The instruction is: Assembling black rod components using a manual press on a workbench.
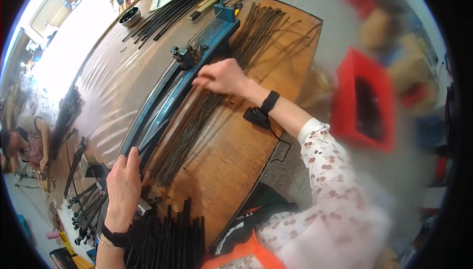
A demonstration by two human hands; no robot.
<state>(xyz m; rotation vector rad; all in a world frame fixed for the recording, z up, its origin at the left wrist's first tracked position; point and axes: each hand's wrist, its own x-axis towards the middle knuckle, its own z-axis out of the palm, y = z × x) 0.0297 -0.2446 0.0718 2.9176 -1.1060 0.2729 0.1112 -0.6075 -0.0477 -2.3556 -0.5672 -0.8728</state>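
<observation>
Nearest in, the left hand [124, 182] lies flat, fingers closed over the near end of the long blue rail jig [182, 79], just above a bundle of black rods [170, 232] at the bench edge. Further up, the right hand [222, 77] presses fingers-down on the row of thin coiled springs [194, 128] on the wooden bench [236, 165], beside the rail. It looks like the feeding step; whether a spring is pinched, I cannot tell. Next calls for sliding one cleanly alongside the rail.
</observation>
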